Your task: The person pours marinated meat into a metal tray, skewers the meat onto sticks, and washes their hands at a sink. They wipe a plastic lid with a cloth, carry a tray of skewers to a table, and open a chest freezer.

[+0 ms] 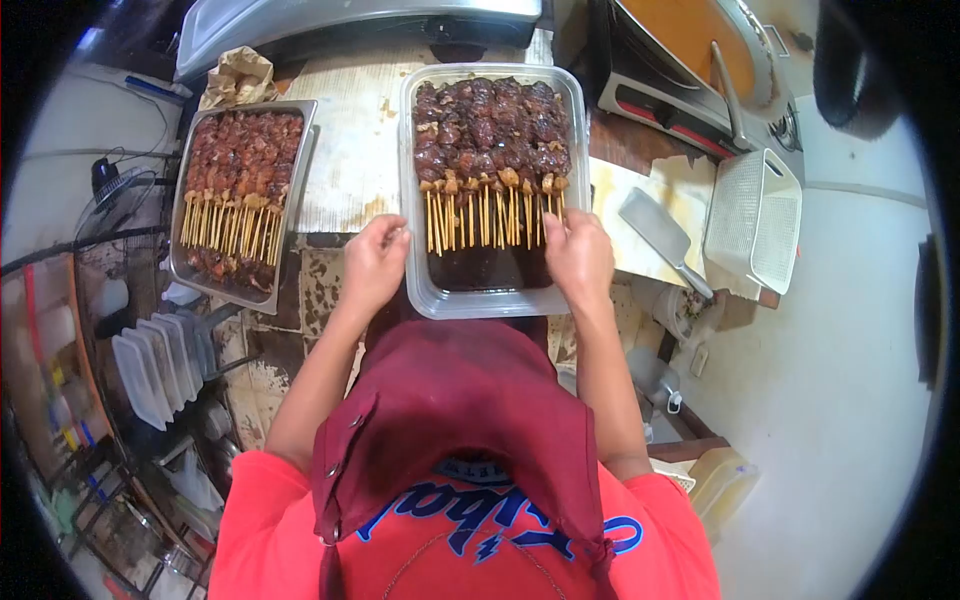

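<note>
A clear plastic container [490, 303] juts over the table's front edge before me. Dark-glazed meat skewers [492, 130] lie in it in rows, bare stick ends toward me, with dark sauce [490, 270] pooled at the near end. My left hand [378, 262] is closed at the container's left rim, its fingertips partly hidden. On the opposite side, my right hand [580, 258] grips the right rim, thumb over the inside near the outermost sticks. To the left, a metal tray [275, 290] holds more skewers [245, 150], redder in colour.
A crumpled brown paper bag [238, 78] sits behind the metal tray. At right are a flat metal scraper [655, 225], a white plastic basket [755, 215] and a pan of orange sauce [690, 35] with a ladle-like handle. Plastic lids [150, 365] stand in a rack at lower left.
</note>
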Demonstrator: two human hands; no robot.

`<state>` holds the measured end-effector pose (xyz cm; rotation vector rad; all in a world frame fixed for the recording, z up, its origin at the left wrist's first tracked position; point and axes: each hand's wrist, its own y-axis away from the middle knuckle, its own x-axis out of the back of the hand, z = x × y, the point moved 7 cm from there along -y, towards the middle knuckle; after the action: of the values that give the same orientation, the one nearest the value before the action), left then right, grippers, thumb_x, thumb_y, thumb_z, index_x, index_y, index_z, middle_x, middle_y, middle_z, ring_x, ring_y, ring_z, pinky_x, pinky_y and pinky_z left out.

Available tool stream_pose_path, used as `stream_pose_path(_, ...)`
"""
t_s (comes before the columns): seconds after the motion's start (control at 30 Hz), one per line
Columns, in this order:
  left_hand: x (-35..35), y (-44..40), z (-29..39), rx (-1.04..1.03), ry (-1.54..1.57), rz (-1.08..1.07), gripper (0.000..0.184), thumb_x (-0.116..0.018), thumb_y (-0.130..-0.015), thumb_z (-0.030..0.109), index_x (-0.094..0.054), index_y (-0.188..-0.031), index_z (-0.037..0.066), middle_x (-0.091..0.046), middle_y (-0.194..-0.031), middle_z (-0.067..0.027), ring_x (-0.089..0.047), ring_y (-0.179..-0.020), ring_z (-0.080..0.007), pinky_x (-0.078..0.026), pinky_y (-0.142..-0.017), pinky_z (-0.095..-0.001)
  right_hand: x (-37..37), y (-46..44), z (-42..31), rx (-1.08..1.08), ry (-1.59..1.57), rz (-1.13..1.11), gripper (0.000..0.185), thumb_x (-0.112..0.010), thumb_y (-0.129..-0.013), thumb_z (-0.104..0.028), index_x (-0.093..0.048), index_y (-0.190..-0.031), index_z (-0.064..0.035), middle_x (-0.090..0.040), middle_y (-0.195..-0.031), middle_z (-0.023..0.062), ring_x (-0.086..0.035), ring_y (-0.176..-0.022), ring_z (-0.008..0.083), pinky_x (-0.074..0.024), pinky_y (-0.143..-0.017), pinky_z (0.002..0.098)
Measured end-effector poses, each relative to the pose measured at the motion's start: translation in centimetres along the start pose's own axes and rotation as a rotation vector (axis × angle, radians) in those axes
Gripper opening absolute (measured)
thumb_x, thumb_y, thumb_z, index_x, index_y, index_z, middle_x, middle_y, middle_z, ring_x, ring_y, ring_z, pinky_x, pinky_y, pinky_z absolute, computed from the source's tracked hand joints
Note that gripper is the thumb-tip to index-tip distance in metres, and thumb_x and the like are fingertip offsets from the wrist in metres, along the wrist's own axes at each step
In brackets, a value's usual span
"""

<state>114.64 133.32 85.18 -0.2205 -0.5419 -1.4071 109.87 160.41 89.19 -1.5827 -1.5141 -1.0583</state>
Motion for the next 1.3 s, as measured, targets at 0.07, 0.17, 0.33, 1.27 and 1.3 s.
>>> stream_pose_path(0.07, 1.4, 0.8, -1.0, 0.056, -0.042, 0.023, 0.022, -0.059, -0.085, 0.011, -0.058, -0.102, -0.002, -0.060, -0.078, -0.0032, -0.053, -0.063, -0.0068, -0.045, -0.056, -0.0228, 0.7, 0.5, 1.7, 0.032, -0.071, 0.094, 0.024, -0.059, -0.083, -0.019, -0.061, -0.097, -0.0003, -0.058, -0.091, 0.0215, -0.059, -0.078, 0.0383, -0.0474, -0.070, 0.0427)
stream_pose_path(0.17, 2.8, 1.5, -2.1, 0.193, 0.147, -0.023, 0.022, -0.059, -0.084, 0.011, -0.058, -0.102, -0.002, -0.059, -0.078, -0.0051, -0.058, -0.070, -0.0120, -0.046, -0.059, -0.0240, 2.3, 0.5, 3.4, 0.015, -0.202, 0.140, 0.025, -0.060, -0.082, -0.015, -0.060, -0.101, 0.0005, -0.057, -0.093, 0.0208, -0.058, -0.079, 0.0351, -0.0468, -0.071, 0.0399)
stream_pose_path(0.33, 11.0, -5.0, 2.3, 0.320, 0.641, 0.116, 0.025, -0.057, -0.087, 0.010, -0.053, -0.111, 0.002, -0.059, -0.094, -0.0091, -0.059, -0.080, -0.0152, -0.051, -0.060, -0.0241, 2.9, -0.3, 5.9, -0.041, -0.295, 0.024, 0.026, -0.060, -0.081, -0.010, -0.059, -0.103, 0.0030, -0.057, -0.095, 0.0213, -0.057, -0.082, 0.0339, -0.0461, -0.073, 0.0375)
stream_pose_path(1.27, 36.0, -26.8, 0.8, -0.187, 0.651, 0.176, 0.021, -0.057, -0.087, 0.011, -0.054, -0.105, 0.001, -0.055, -0.077, -0.0042, -0.056, -0.064, -0.0128, -0.052, -0.055, -0.0280, 8.6, 2.0, -9.3, -0.162, -0.841, 0.352, 0.033, -0.055, -0.090, -0.019, -0.051, -0.116, 0.0003, -0.058, -0.101, 0.0096, -0.057, -0.081, 0.0146, -0.0482, -0.067, 0.0277)
stream_pose_path(1.3, 31.2, -24.3, 3.1, -0.158, 0.639, 0.108, 0.022, -0.058, -0.086, 0.012, -0.055, -0.105, 0.002, -0.054, -0.075, -0.0022, -0.055, -0.062, -0.0104, -0.051, -0.053, -0.0265, 9.2, 1.3, -9.0, -0.152, -0.906, 0.438, 0.035, -0.054, -0.090, -0.020, -0.050, -0.118, 0.0007, -0.058, -0.102, 0.0094, -0.057, -0.080, 0.0139, -0.0482, -0.066, 0.0270)
